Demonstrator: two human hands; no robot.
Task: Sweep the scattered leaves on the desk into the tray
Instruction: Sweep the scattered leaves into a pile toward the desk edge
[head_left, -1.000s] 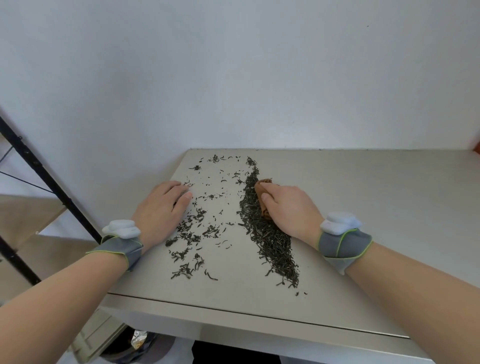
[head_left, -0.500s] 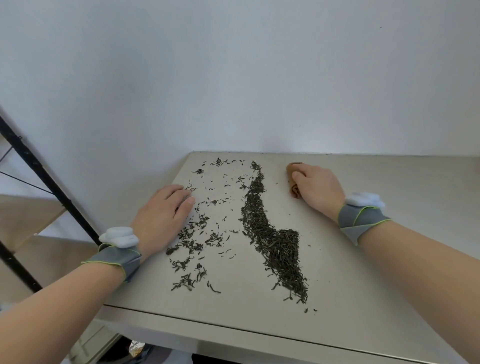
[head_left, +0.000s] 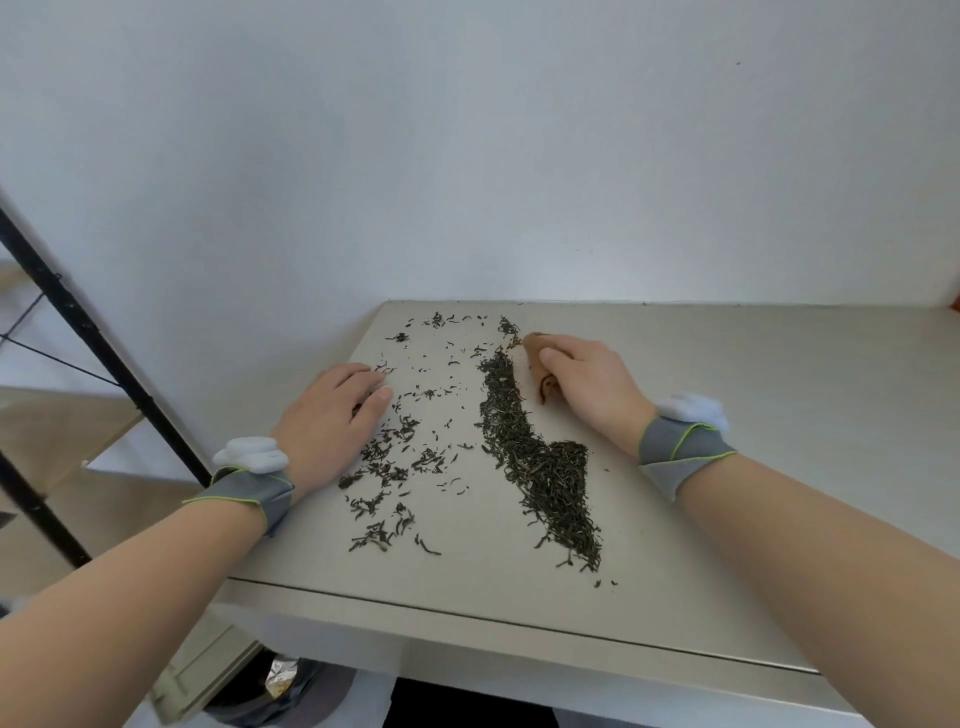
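Head view: a pale grey desk (head_left: 779, 467) fills the lower half of the frame below a white wall. A dense ridge of dark leaves (head_left: 540, 467) runs from just above the centre of the frame down to the lower centre, widening as it goes. To its left, thinner scattered leaves (head_left: 400, 457) lie spread over the desktop, reaching up toward the desk's far edge. The left hand (head_left: 332, 415) lies palm down at centre left, fingers straight and pressed together, their tips among the scattered leaves. The right hand (head_left: 592, 387), right of centre, has its fingers curled round a small brown tool (head_left: 537, 364), whose lower end sits just right of the ridge's upper part. Each wrist wears a grey wristband (head_left: 680, 449). A black rack (head_left: 78, 332) slants across the left edge of the frame
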